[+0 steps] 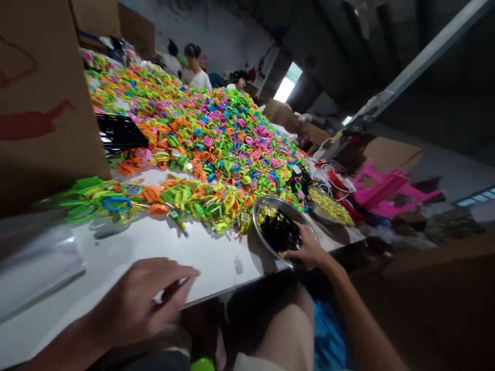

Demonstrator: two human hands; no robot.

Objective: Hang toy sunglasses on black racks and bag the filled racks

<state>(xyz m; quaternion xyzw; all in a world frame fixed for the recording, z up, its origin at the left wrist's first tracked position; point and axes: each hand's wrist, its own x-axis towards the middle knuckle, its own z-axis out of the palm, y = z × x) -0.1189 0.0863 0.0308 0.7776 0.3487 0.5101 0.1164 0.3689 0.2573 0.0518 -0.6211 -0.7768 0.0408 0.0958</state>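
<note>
My right hand [309, 247] grips the near edge of a black perforated tray [279, 231], thumb on one side and fingers on the other. The tray lies tilted inside a round metal bowl [257, 226], over small yellow pieces [266, 210]. Lower left, my left hand [149, 296] hovers above the white table [209, 263], loosely curled with thumb and forefinger a little apart; nothing shows between them. Beyond both hands spreads a large heap of bright plastic toy watches [232, 134] in green, orange, pink, blue and yellow.
A cardboard box [46, 103] stands at left, beside another black tray [119, 131]. A clear plastic bag [38, 257] lies near left. Right of the bowl are a second basin of yellow pieces [330, 206] and a pink stool [390, 188]. Several people [199, 77] sit behind the heap.
</note>
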